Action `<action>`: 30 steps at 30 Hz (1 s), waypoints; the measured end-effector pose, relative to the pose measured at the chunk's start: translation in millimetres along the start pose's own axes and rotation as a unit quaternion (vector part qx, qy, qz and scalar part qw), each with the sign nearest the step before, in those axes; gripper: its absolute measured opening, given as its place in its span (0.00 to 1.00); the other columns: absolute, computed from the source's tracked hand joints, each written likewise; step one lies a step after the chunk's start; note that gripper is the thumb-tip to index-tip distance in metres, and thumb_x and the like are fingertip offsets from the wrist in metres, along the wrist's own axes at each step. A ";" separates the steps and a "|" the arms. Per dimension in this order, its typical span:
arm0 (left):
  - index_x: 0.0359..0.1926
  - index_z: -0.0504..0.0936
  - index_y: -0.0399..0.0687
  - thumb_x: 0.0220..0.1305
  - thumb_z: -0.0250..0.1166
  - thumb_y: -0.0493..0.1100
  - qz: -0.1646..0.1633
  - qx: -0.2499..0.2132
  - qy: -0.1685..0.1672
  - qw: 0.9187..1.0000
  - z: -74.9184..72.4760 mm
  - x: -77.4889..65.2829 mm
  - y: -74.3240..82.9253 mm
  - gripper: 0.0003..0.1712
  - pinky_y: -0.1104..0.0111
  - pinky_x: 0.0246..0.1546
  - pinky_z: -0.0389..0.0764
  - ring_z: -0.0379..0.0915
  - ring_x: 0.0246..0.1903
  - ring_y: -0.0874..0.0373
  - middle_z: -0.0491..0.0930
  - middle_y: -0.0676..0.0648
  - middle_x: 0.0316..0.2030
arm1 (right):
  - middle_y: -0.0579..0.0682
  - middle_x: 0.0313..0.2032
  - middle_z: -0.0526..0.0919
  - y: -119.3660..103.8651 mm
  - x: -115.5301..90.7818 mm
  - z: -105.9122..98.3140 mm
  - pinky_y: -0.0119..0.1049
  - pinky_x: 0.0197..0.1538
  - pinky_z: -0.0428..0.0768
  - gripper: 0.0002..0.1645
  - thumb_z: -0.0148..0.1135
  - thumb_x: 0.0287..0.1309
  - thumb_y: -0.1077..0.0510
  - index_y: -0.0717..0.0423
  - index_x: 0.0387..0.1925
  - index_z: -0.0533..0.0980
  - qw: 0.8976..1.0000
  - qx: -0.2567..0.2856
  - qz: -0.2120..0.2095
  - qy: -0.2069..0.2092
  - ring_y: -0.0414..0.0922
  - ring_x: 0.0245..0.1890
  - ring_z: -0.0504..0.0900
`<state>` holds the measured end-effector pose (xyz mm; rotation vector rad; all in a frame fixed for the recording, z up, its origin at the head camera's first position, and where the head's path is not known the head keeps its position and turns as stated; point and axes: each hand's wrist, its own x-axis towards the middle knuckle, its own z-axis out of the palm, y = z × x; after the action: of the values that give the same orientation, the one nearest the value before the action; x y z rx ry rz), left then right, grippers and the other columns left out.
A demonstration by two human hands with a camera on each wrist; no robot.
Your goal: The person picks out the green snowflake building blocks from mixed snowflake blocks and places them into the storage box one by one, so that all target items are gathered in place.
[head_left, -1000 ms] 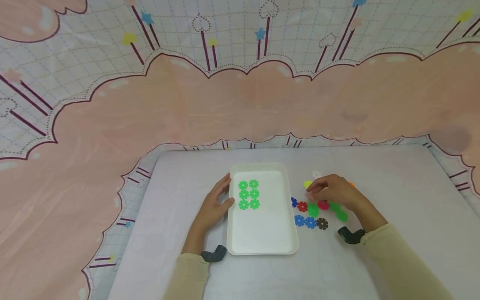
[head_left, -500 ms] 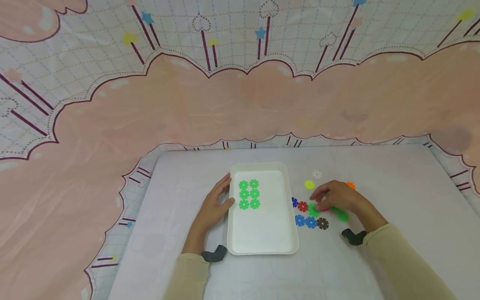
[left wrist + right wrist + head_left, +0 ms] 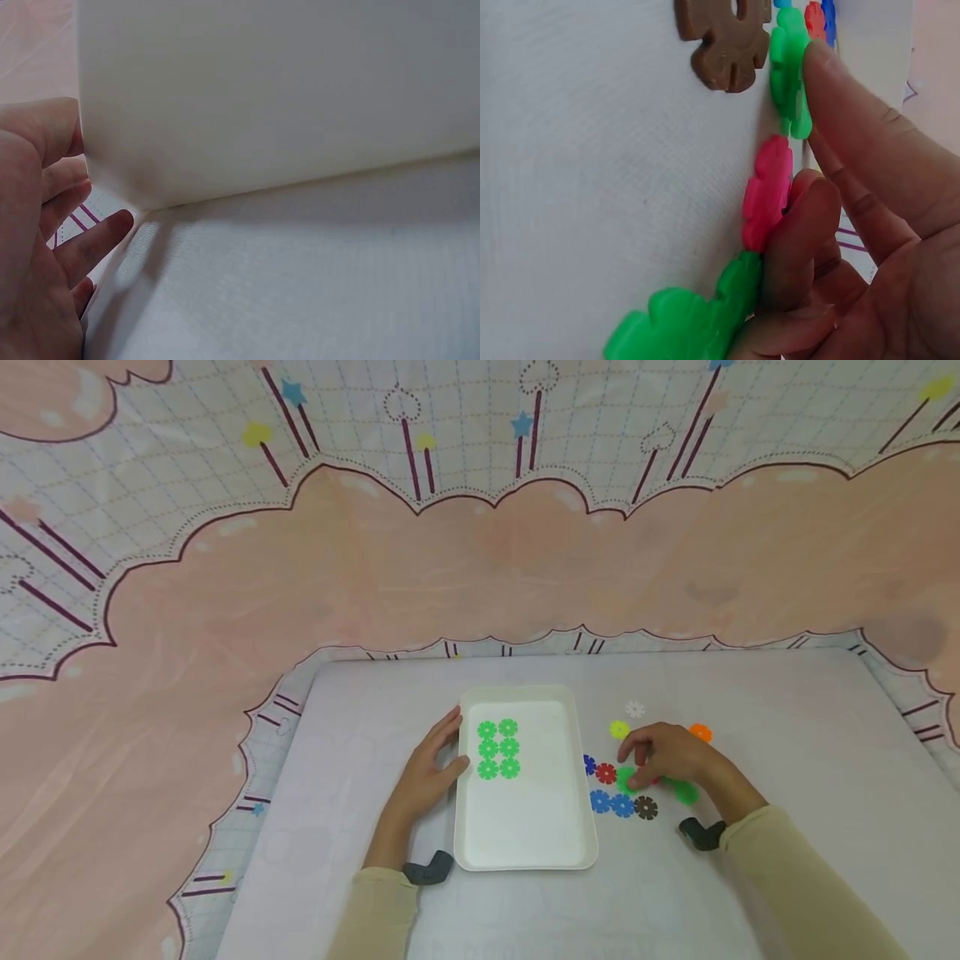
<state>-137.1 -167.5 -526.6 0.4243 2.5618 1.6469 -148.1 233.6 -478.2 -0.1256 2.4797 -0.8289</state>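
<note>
Several flower-shaped plastic discs lie on the table right of a white tray (image 3: 525, 835). My right hand (image 3: 671, 753) is over them, its thumb (image 3: 840, 82) touching a green disc (image 3: 787, 64), which seems to overlap another green piece. Thumb and index fingertip stand apart in the head view. The other fingers bend close to a pink disc (image 3: 769, 195) and a darker green disc (image 3: 682, 322). My left hand (image 3: 431, 770) rests at the tray's left edge with fingers spread. On the tray, bright green discs (image 3: 498, 748) form two columns.
A brown disc (image 3: 646, 807), blue discs (image 3: 622, 805) and a red disc (image 3: 606, 773) lie beside the tray's right edge. Farther back are a yellow disc (image 3: 619, 729), a white disc (image 3: 634, 709) and an orange disc (image 3: 701, 732). A patterned cloth hangs behind the table.
My right hand has come down and slightly nearer from beside the yellow disc to the green disc, uncovering the yellow and orange discs. My left hand and the tray have stayed put.
</note>
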 end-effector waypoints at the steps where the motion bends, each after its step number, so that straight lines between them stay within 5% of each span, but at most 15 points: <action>1: 0.76 0.65 0.48 0.67 0.65 0.36 -0.002 -0.001 0.001 1.000 0.1 -0.2 0.2 0.38 0.47 0.80 0.49 0.57 0.77 0.53 0.57 0.59 0.79 | 0.49 0.35 0.79 -0.2 -0.3 0.5 0.36 0.35 0.78 0.22 0.84 0.41 0.53 0.45 0.41 0.85 1.000 0.000 -0.001 0.000 0.48 0.37 0.74; 30: 0.76 0.65 0.48 0.67 0.65 0.36 0.001 0.001 0.003 1.000 0.9 -1.1 0.4 0.38 0.46 0.79 0.49 0.56 0.78 0.52 0.57 0.58 0.79 | 0.51 0.33 0.80 5.4 0.7 -2.9 0.35 0.40 0.81 0.16 0.79 0.51 0.53 0.51 0.39 0.82 0.997 0.074 0.014 0.002 0.48 0.38 0.77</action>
<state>-135.8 -166.8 -526.8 0.4229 2.5672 1.6496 -149.8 239.4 -479.7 -0.0357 2.4079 -0.9975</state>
